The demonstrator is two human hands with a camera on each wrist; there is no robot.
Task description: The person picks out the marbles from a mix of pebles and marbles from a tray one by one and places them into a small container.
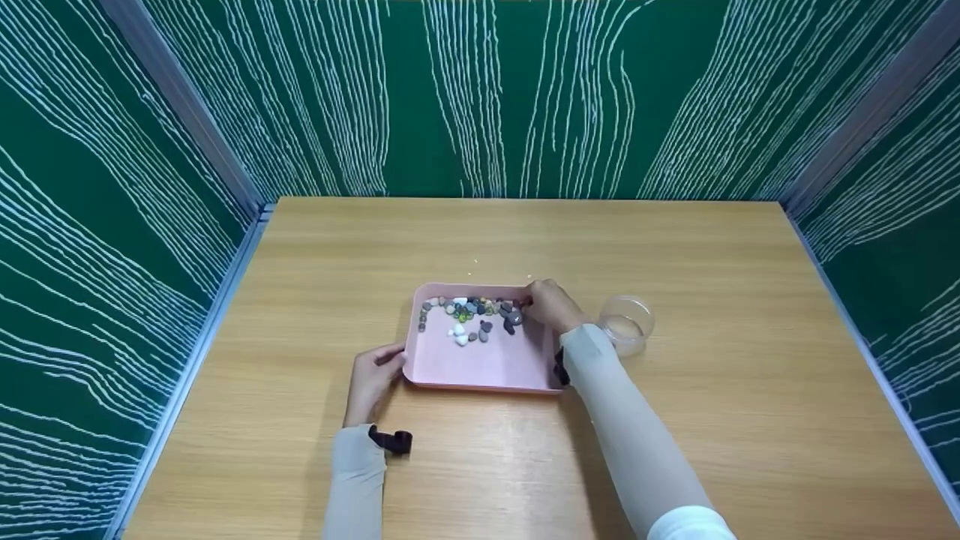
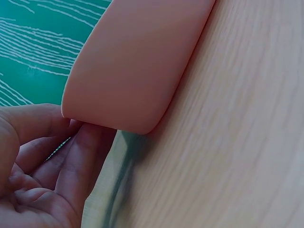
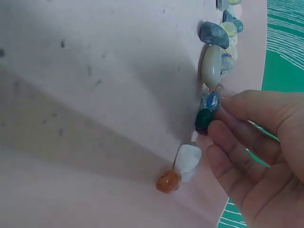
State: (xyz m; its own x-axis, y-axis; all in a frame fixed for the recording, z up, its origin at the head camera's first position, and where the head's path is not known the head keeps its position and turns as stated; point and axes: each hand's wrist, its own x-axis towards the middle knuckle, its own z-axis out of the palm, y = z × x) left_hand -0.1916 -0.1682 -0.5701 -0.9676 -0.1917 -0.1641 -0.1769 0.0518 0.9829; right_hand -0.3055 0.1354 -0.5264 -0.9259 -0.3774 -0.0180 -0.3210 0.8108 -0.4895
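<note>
A shallow pink tray (image 1: 472,369) lies on the table with small stones along its far side and a few nearer its middle. My left hand (image 1: 373,377) grips its near left corner; in the left wrist view, the thumb is at the rim of the tray (image 2: 128,61) and the fingers curl behind the wall. At the far right corner is my right hand (image 1: 553,304). Its thumb and fingertips pinch a blue-swirled glass marble (image 3: 211,100), beside a dark green stone (image 3: 204,120). White (image 3: 188,157) and orange (image 3: 168,181) stones lie close by.
A clear round container (image 1: 627,324) stands right of the tray, close to the right forearm. Tiny pale bits (image 1: 529,276) lie on the wooden table (image 1: 480,465) beyond the tray. Green panels with white lines (image 1: 412,97) enclose the back and sides.
</note>
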